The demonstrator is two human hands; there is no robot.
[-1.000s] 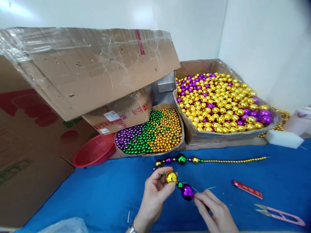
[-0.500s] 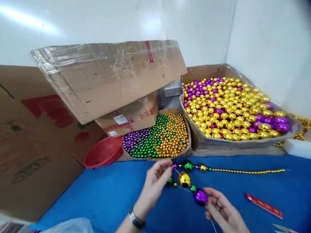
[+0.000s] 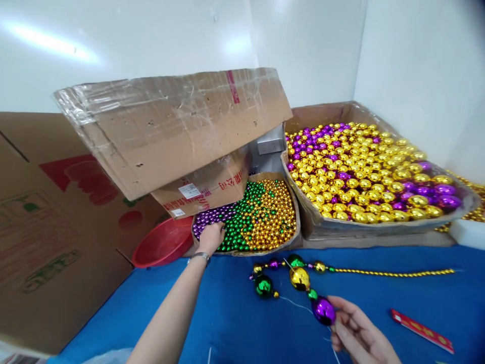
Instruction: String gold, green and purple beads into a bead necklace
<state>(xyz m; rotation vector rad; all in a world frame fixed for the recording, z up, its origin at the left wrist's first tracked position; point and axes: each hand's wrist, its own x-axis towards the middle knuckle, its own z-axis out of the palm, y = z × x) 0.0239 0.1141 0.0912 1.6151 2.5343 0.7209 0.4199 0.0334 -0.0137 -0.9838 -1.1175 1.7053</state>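
My right hand [image 3: 358,331] pinches the large shiny purple bead [image 3: 324,310] at its lower end. Threaded beyond that bead are a small green bead [image 3: 312,294] and a large gold bead [image 3: 299,279], with a white string trailing below. My left hand [image 3: 212,237] reaches into the small box [image 3: 297,237] of purple, green and gold beads, touching them where purple meets green. Its fingers are curled; their tips and anything in them are hidden. The strung part of the bead strand [image 3: 262,286] lies curved on the blue cloth, ending in a gold twisted-looking length [image 3: 394,272].
A large carton [image 3: 314,230] of gold and purple beads stands back right. Cardboard flaps [image 3: 174,136] overhang the small box. A red basin [image 3: 162,245] sits left of it beside a tall carton [image 3: 49,227]. On the blue cloth [image 3: 235,313] lies a red packet [image 3: 422,331].
My left hand has let go of the strand near the gold bead and moved left and away into the small bead box. My right hand keeps the purple bead; the view has shifted left.
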